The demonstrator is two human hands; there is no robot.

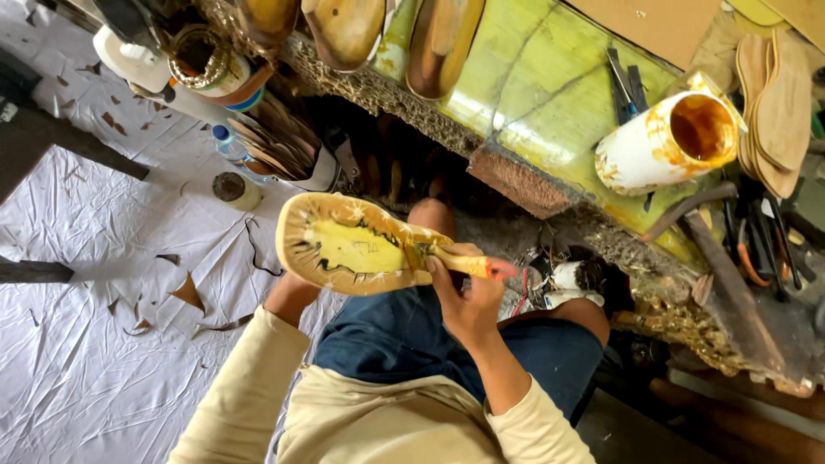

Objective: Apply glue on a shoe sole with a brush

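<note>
Cluttered cobbler's workshop, white sheet point(94, 344) on the floor strewn with leather scraps, green glue-stained bench point(533, 94) carrying a tipped glue can point(666, 142). Shoe on its last point(344, 245), sole side up, held over the lap, yellow insole ringed with wet glue. Right hand point(468, 305) closed around a brush point(468, 262) touching the heel end. Left hand point(288, 288) mostly hidden beneath the toe, grip unclear. Likely risks: glue dripping onto the shorts, or smearing past the margin through a wobbling shoe.
</note>
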